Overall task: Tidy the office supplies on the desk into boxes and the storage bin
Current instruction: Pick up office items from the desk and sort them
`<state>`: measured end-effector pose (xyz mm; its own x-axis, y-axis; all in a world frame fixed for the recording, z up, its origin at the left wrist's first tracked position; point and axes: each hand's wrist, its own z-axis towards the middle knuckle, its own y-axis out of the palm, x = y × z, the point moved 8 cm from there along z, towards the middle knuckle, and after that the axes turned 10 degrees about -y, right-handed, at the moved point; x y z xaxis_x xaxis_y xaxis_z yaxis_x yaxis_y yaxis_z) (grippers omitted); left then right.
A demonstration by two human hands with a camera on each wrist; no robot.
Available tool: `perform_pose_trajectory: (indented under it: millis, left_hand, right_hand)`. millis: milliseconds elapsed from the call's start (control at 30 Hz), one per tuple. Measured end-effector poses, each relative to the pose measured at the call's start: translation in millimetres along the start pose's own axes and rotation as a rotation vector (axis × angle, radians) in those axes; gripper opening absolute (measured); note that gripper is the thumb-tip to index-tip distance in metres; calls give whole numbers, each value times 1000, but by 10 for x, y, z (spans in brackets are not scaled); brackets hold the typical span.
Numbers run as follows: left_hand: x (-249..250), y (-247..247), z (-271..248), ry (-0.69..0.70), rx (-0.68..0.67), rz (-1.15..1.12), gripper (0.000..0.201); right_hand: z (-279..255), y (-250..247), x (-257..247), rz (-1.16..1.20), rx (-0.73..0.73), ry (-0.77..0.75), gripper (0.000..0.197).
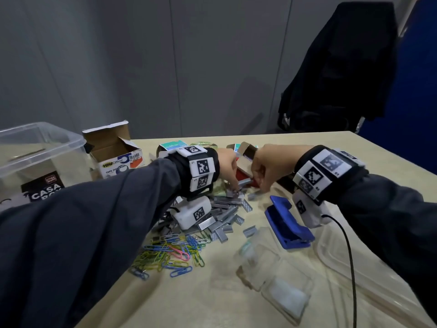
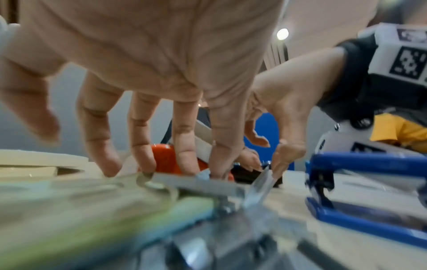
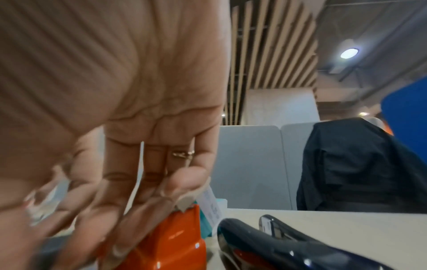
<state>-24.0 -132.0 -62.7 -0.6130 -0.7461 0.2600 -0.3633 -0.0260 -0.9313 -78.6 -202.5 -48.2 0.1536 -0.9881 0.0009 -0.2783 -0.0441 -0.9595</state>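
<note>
Two hands work at the far edge of the staple pile [image 1: 227, 209] on the bench [image 1: 354, 147]. Left hand [image 1: 225, 162]: fingers reach down with the tips curled onto a staple strip [image 2: 196, 182], which lies flat on the pile directly beneath the grip; whether the strip is actually pinched cannot be confirmed. Right hand [image 1: 267, 166]: fingers curled together and pointing down just beside the left grip, near a tilted staple strip [image 2: 261, 182]; the wrist view is too blurred to confirm a hold. Judged from the left wrist view, the flat strip's long axis runs across the left fingertips, toward the right hand, so the left hand is the nearer one for lifting it. A small open cardboard box [image 1: 246, 152] sits just beyond both grips, the probable destination. The storage bin [image 1: 35, 147] stands well apart on the left hand's side. The paper clips [image 1: 170, 254] lie behind the left wrist, and the blue hole punch [image 1: 286, 223] sits under the right wrist.
</note>
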Motion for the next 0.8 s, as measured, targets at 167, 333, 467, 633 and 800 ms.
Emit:
perform_pose_trajectory:
  millis: [167,333,467,633,800]
  left_hand:
    - [-128,-266,-98,-10,102,-235,21]
    - [-255,-394,-210,5,96,-464,22]
    - [-350,-478,-351,13,23,-664,26]
    - [-527,-535,-530,21,19,-842,30]
    - [-712,-454,-575,-36,2,-979,23]
  right_hand:
    - [41,22,40,135,-3,21,11]
    - [109,159,-81,-24,-107,21,26]
    - [94,183,-142,-160,-124,42,25]
    - [59,117,-86,-12,-1,25,18]
    - [-99,-427,85,388,363,-48,6]
